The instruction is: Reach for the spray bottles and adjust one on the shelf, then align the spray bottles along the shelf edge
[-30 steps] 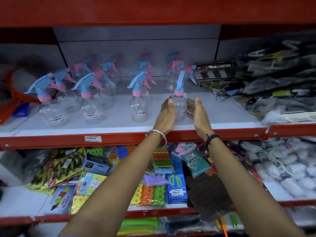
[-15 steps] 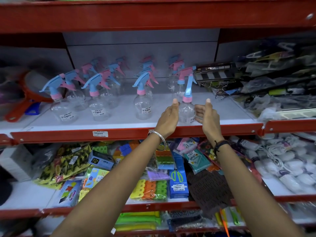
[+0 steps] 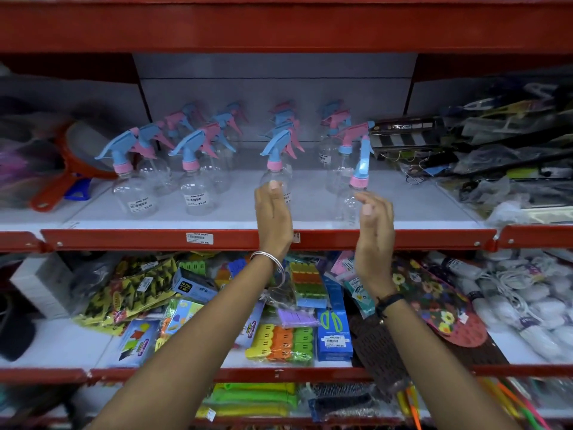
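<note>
Standing at the front of the white shelf (image 3: 310, 212), just behind its red edge, a clear spray bottle (image 3: 353, 193) with a pink collar and a blue trigger head turned end-on toward the camera. Hovering just right of and partly in front of its body, the right hand (image 3: 373, 240), palm facing left, fingers loosely bent, grip wide and holding nothing; touching the bottle or not, hard to tell. Rising well apart to the left, the left hand (image 3: 274, 221), palm facing right, fingers straight and together, grip likewise wide and empty, its fingertips overlapping the lower body of a second clear spray bottle (image 3: 276, 169) directly behind it. Circling the left wrist, a silver bangle (image 3: 269, 262); wrapping the right wrist, a black band (image 3: 387, 301). Lining the shelf further left and behind, more spray bottles (image 3: 189, 175) with blue and pink heads and price labels. Lying at the far left, a red-framed sieve (image 3: 71, 169); piling up at the right, dark plastic-wrapped packs (image 3: 496, 144). Filling the shelf below, bright packets, a blue scissors pack (image 3: 333, 333) and white corded bundles (image 3: 527, 305).
</note>
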Tool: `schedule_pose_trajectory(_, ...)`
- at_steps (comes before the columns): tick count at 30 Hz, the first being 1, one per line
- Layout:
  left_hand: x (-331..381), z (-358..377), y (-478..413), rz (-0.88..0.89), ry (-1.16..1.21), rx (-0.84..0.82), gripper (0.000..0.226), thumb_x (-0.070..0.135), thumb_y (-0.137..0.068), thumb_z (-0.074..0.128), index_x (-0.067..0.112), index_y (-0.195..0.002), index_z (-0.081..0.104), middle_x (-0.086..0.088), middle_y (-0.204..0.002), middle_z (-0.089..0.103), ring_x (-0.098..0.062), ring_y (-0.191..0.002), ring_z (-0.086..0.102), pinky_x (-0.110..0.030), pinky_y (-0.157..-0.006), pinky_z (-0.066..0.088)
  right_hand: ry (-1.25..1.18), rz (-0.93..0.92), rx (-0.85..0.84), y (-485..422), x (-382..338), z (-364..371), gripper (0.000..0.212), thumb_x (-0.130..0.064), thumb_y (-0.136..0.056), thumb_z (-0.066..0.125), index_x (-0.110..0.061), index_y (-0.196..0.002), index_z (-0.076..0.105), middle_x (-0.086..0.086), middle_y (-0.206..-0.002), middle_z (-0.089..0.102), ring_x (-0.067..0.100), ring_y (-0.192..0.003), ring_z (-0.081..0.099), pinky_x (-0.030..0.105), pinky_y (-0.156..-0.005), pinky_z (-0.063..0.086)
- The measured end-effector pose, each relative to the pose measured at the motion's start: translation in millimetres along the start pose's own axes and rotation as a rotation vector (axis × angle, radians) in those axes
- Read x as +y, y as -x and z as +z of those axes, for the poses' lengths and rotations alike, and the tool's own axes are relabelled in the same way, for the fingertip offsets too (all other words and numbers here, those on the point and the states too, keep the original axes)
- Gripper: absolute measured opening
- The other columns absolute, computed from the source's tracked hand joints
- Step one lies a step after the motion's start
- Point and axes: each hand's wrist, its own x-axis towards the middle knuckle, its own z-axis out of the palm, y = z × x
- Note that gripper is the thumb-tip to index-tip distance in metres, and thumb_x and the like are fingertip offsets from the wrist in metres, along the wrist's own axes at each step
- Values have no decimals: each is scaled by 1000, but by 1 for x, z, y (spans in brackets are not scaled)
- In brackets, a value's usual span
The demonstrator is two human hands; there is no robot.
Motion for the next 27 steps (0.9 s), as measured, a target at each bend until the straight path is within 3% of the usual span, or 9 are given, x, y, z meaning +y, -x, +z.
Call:
schedule_pose_trajectory(3,-4,-15,-26,-44,-88,-55,31,41,-99,17,24,-104,42,-3,-121,44,-13,-111,40,-30,-102,28,-44,64,-196,1,-7,32,35,-34,-98,34,-17,-118,57,-2,-121,57,4,-116,50,18,-97,37)
schedule_pose_trajectory(6,-7,-20,-52,-165,-172,-152,58,50,-96,11,11,-120,47,-15,-136,42,-26,-124,43,-36,-107,28,-28,285,-308,-16,-12,66,41,-42,-99,31,-20,-127,51,-7,-127,52,7,-118,49,18,-95,34)
schedule_pose_trajectory(8,-4,-25,-63,-189,-195,-226,61,53,-95,8,15,-106,55,-8,-112,58,-18,-103,56,-29,-93,36,-18,435,-330,-31,-13,87,51,-50,-97,27,-20,-134,44,-2,-136,47,11,-122,43,23,-96,28)
schedule_pose_trajectory(12,6,-34,-71,-250,-247,-382,65,52,-95,4,22,-105,61,14,-66,37,1,-61,37,-27,-64,32,9,611,-431,-53,-5,113,63,-63,-92,17,-27,-137,41,4,-141,47,24,-129,41,38,-104,31)
schedule_pose_trajectory(15,6,-40,-73,-251,-272,-384,72,54,-95,5,15,-128,56,5,-50,35,-8,-47,38,-28,-51,30,42,625,-408,-55,3,116,60,-81,-77,18,-38,-97,54,-8,-96,56,16,-94,50,36,-90,40)
schedule_pose_trajectory(19,5,-54,-64,-209,-271,-445,73,58,-92,6,19,-133,52,2,-61,51,-6,-51,44,-25,-58,37,80,576,-348,-41,-2,108,79,-75,-83,20,-22,-132,50,8,-137,53,25,-124,50,46,-108,36)
schedule_pose_trajectory(23,10,-64,-53,-150,-323,-488,72,54,-94,3,19,-132,53,9,-55,32,-15,-47,39,-29,-50,29,103,499,-373,-33,-10,95,74,-71,-87,21,-14,-111,62,14,-118,64,29,-110,58,48,-101,43)
schedule_pose_trajectory(25,13,-68,-48,-121,-321,-500,70,52,-95,5,17,-131,54,-17,-63,54,-14,-48,45,-21,-48,29,113,482,-352,-31,-11,91,77,-73,-86,21,-10,-99,63,17,-109,66,31,-103,61,51,-98,45)
schedule_pose_trajectory(27,14,-70,-42,-101,-315,-498,68,51,-96,6,17,-131,54,-1,-45,36,-6,-42,41,-18,-47,29,124,458,-334,-25,-12,89,74,-75,-84,21,-14,-93,63,17,-105,67,31,-100,62,52,-95,46)
